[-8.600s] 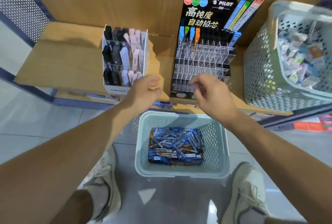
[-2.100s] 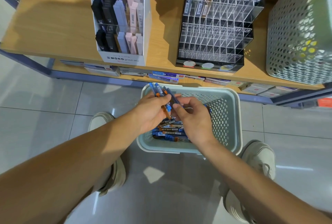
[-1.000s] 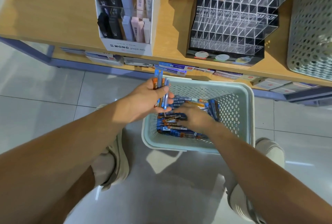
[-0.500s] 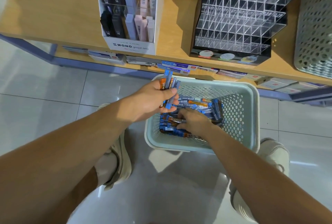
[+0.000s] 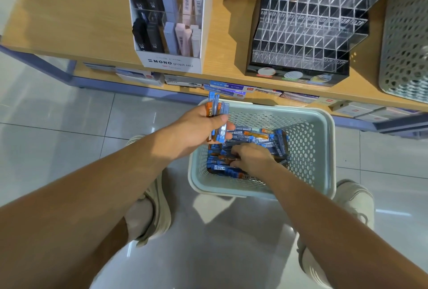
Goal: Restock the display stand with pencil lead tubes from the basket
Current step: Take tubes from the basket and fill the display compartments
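Note:
A pale green perforated basket (image 5: 322, 149) stands on the floor between my feet, holding a heap of blue and orange pencil lead tubes (image 5: 266, 138). My left hand (image 5: 199, 128) grips a bunch of several tubes (image 5: 217, 117) upright over the basket's left rim. My right hand (image 5: 250, 159) is down in the heap, its fingers curled among the tubes; whether it pinches one is hidden. The clear acrylic display stand (image 5: 308, 27) sits on the wooden shelf above, most compartments empty, a few tubes in its top row.
A white MONO graph box (image 5: 171, 20) of lead cases stands left of the stand on the wooden shelf (image 5: 69, 15). A larger perforated basket (image 5: 407, 40) sits at the shelf's right. Flat boxes fill the lower shelf (image 5: 231, 89). My shoes flank the basket on grey tiles.
My right hand stays in the heap and has shifted slightly among the tubes. My left hand holds the bunch in the same place. The view has dipped a little toward the basket.

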